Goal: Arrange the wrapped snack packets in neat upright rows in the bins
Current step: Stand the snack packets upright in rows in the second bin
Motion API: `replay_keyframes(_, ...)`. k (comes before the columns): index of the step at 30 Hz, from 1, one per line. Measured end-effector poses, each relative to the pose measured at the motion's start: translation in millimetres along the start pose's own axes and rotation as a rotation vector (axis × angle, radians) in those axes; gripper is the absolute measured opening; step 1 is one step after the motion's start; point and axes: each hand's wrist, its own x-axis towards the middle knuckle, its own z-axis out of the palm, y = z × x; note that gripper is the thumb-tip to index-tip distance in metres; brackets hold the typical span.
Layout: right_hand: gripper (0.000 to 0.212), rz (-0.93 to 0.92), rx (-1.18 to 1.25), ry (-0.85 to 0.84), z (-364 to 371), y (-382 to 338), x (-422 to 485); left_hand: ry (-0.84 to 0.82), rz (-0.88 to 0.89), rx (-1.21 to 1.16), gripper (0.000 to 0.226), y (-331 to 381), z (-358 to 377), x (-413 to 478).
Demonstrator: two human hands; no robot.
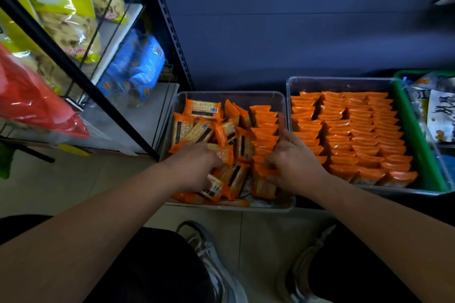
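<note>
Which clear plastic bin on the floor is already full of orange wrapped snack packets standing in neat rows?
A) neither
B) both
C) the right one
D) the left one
C: the right clear plastic bin is packed with upright rows of orange wrapped packets, while the left clear plastic bin holds mostly a loose jumble of packets, where the left hand and right hand are.

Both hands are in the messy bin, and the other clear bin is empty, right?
Not empty: the head view shows the other clear bin packed with neat rows of orange packets. The left hand and right hand are indeed in the messy bin.
</note>
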Motion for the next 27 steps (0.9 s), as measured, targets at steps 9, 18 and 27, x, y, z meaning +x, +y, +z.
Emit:
replay_keyframes(9, 0.028, 0.046, -0.067, -0.120, -3.1, -7.2, 8.1, 0.175, -0.111, -0.864, 0.022, -7.1, -17.4, -9.0)
replay_keyframes(18, 0.027, 0.470, 1.275, -0.143, -69.8, -14.4, -11.4, 0.234, -0.083, -1.357, 0.025, 22.6, -17.8, 0.5)
replay_keyframes(27, 0.033, 0.612, 1.403, -0.047, -71.0, -20.8, -11.1, 0.492, -0.054, -1.098, 0.031, 57.0, -9.4, 4.7)
